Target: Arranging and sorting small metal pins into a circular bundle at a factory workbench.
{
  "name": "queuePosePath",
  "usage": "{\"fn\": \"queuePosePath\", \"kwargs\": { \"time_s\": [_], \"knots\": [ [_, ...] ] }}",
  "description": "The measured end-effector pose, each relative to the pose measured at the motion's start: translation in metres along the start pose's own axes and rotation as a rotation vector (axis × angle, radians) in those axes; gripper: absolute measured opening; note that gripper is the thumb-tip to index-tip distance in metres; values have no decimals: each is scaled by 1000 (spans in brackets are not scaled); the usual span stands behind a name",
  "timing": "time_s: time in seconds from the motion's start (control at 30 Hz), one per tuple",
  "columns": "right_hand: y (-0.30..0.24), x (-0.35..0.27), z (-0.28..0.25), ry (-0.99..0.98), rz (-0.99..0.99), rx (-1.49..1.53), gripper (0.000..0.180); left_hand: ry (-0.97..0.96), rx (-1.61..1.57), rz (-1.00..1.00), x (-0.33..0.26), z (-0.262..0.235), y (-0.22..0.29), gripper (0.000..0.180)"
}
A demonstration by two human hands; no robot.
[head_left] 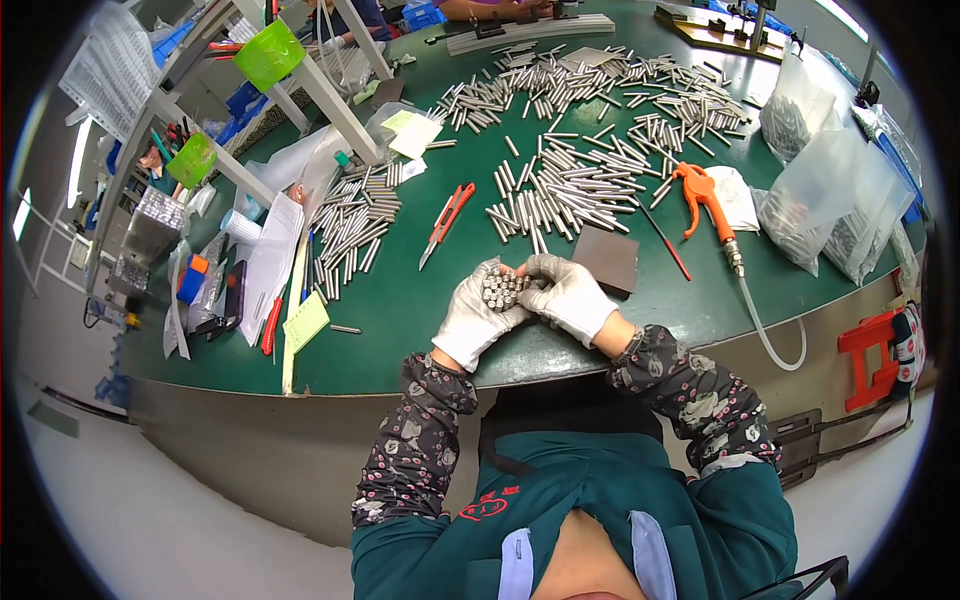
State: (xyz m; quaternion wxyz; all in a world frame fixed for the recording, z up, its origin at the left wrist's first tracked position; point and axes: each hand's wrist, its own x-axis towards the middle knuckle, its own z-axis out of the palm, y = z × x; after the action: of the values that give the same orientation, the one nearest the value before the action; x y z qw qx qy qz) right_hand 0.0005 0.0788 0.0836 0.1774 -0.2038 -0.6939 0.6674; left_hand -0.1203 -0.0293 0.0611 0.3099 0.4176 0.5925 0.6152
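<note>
Between my gloved hands, near the table's front edge, is a bundle of short metal pins (501, 290) with their round ends facing up. My left hand (474, 314) is wrapped round the bundle from the left. On the other side my right hand (570, 297) is closed, its fingertips pressed against the pins. Just beyond the hands lies a spread of loose steel pins (570, 190). A dark square plate (605, 260) sits beside my right hand. Up and to the left of the hands lies a red utility knife (447, 225).
An orange air blow gun (705, 200) with a clear hose lies on the right, near plastic bags of pins (795, 215). Another pile of pins (355, 220) lies left, beside papers and a yellow note (305, 321). Shelf posts (338, 105) rise at far left; another person's arm (490, 9) shows across the table.
</note>
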Motion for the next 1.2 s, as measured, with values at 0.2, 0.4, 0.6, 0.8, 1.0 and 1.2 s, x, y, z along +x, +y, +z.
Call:
{"fn": "queuePosePath", "kwargs": {
  "time_s": [0.2, 0.4, 0.6, 0.8, 1.0, 1.2],
  "knots": [
    [0, 0, 0, -5, 1, 15, 24, 7, 65, 38, 0, 1, 2, 58],
    [3, 1, 0, -12, -1, 33, 24, -19, 49, 35, 1, -2, -2, 54],
    [3, 0, 0, -15, 2, 24, 24, -32, 232, 15, 1, -5, -3, 62],
    [-1, -3, 0, -18, 0, 19, 25, -31, 185, -11, 1, -6, -7, 64],
    [-2, -4, -1, -18, 22, 19, 26, -18, 98, 33, 0, -1, -1, 64],
    [-1, -5, -1, -27, 4, 21, 26, -32, 88, 29, -2, -3, -2, 62]
  ]
}}
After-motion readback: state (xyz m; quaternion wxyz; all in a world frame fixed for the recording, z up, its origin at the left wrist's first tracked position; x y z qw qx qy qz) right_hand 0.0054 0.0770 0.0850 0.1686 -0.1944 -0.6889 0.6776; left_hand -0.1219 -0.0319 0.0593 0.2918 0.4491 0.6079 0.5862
